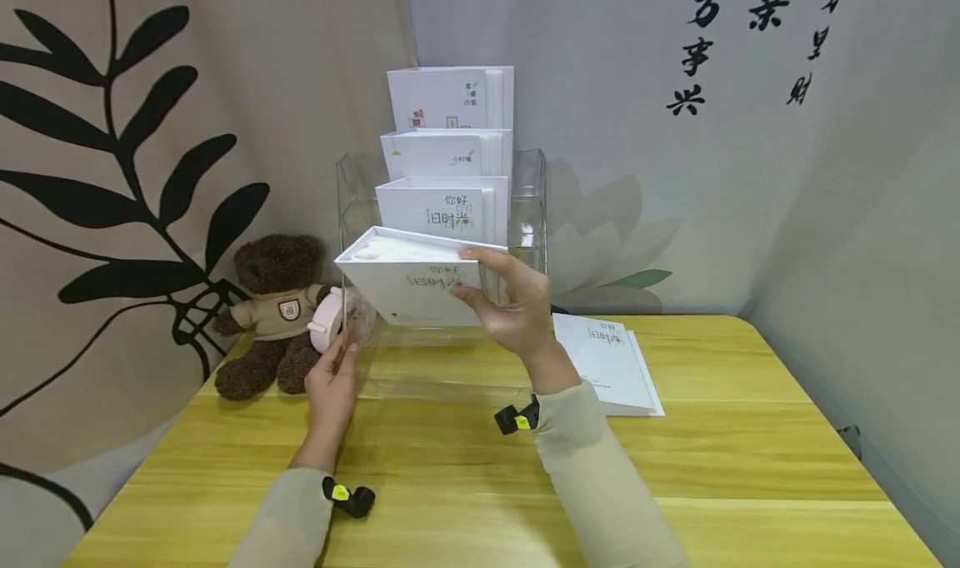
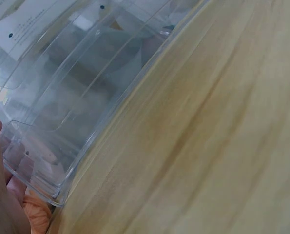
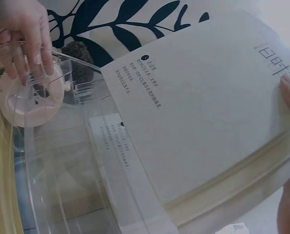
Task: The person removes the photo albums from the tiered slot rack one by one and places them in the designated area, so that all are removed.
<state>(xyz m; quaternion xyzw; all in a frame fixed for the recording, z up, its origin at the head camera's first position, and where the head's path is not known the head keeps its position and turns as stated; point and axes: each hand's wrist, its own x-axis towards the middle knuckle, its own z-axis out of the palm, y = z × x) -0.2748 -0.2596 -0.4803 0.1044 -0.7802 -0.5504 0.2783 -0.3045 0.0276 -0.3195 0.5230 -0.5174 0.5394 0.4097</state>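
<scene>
My right hand (image 1: 517,301) pinches the right edge of a white photo album (image 1: 420,289), thumb on its printed cover, fingers on top. The album is tilted above the front of a clear plastic tiered rack (image 1: 442,376); in the right wrist view its cover (image 3: 198,112) shows black print. At the rack's front left corner, my left hand (image 1: 333,385) grips the side wall; in the left wrist view some fingers show through the plastic (image 2: 106,102). Behind the held album, three similar white albums stand in rising tiers, the nearest one (image 1: 438,210) bearing the same lettering.
Another white album (image 1: 603,364) lies on the yellow wooden table (image 1: 720,468), right of the rack. To the left sit a brown teddy bear (image 1: 281,314) and a round pink object (image 1: 326,320) near my left fingers. A printed curtain (image 1: 315,93) hangs behind.
</scene>
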